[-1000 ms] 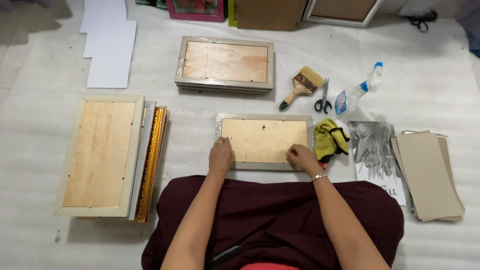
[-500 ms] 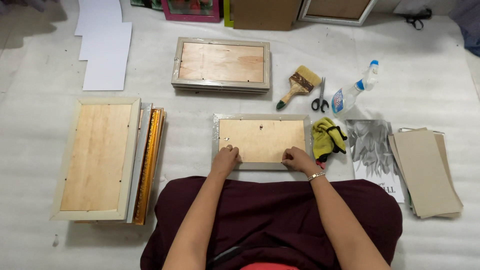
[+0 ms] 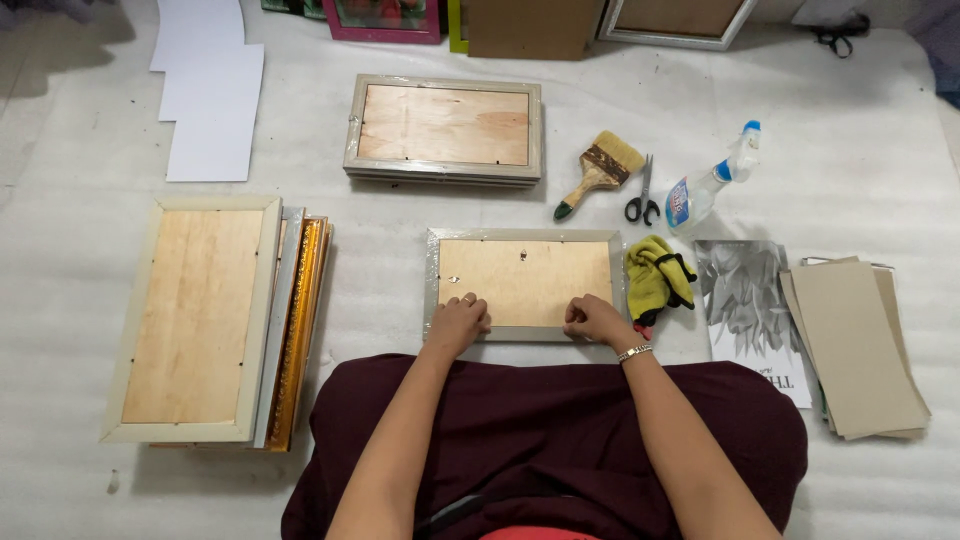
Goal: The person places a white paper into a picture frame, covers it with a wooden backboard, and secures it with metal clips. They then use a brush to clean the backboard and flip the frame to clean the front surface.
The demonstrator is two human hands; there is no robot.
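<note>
We kneel on the white foam-sheet floor (image 3: 880, 150) with the small pale-framed picture frame with a plywood back (image 3: 524, 282) lying face down just in front of our knees; it lies that way, we judge, so that its backing board is open to our fingers; our left hand (image 3: 458, 324) rests on the near left edge of that frame, fingers curled and pressed together against the board; our right hand (image 3: 594, 321) rests on the near right edge in the same way, fingers bunched and pressing down, holding nothing loose; a silver bracelet (image 3: 634, 352) sits on the right wrist.

Just right of the frame lies a pair of yellow work gloves (image 3: 656, 281), touching its edge; further right lie a grey printed picture sheet (image 3: 748, 300) and a stack of grey-brown cardboard backing boards (image 3: 856, 345); beyond the frame stands a stack of similar plastic-wrapped frames (image 3: 444, 130); right of and beyond the frame lie a wide wooden-handled paintbrush (image 3: 600, 172), black-handled scissors (image 3: 642, 195) and a clear spray bottle with a blue nozzle (image 3: 710, 185), all within arm's reach; well to the left of the frame a large pale wooden frame (image 3: 190, 318) lies face down on a pile with a gilded frame (image 3: 296, 335); far left and beyond lie white paper sheets (image 3: 212, 110).
</note>
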